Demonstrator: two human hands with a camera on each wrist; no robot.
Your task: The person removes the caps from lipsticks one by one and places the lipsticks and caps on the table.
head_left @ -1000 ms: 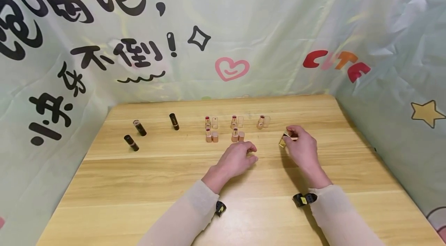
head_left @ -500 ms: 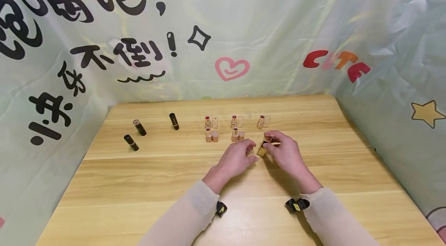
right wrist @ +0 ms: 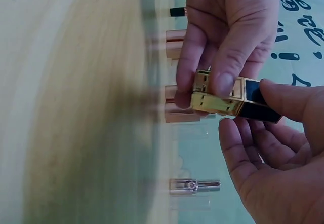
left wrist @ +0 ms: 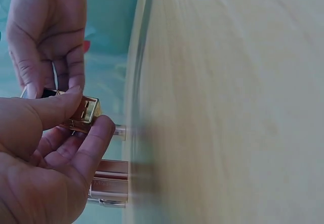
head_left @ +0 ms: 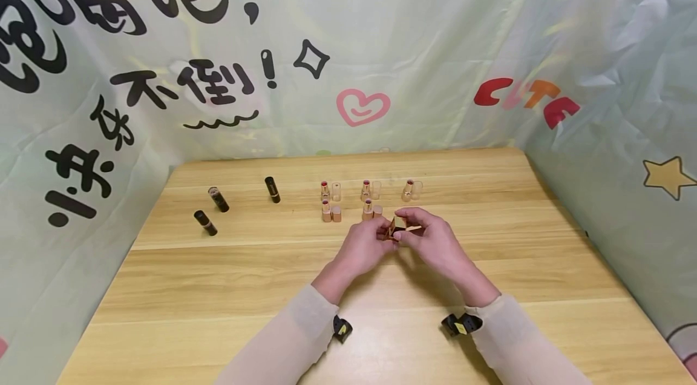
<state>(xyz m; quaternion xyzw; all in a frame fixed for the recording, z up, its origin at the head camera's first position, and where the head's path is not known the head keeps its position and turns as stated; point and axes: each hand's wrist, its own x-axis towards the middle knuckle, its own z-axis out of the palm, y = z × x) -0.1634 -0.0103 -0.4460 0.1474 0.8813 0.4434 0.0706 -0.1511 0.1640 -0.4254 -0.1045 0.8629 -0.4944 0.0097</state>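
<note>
A square-sided gold and black lipstick tube [right wrist: 217, 103] is held between both hands above the table. My left hand [head_left: 362, 249] pinches its gold end between thumb and fingers. At the black end, my right hand [head_left: 435, 247] grips with thumb and fingertips. The right wrist view shows the gold end pointing toward the table. Just beyond the hands stand several uncapped rose-gold lipsticks [head_left: 326, 212], each beside its cap; the nearest cap [head_left: 377, 212] is right by my left fingers.
Three black lipstick tubes [head_left: 272, 190] stand apart at the left of the wooden table [head_left: 218, 294]. One uncapped lipstick [head_left: 407, 191] with a clear cap [head_left: 417, 189] stands behind the right hand. Printed cloth [head_left: 435, 28] hangs behind the table and at its sides.
My right hand has carried the gold and black lipstick tube leftward to my left hand. The left fingers, loosely bent before, now pinch its gold end.
</note>
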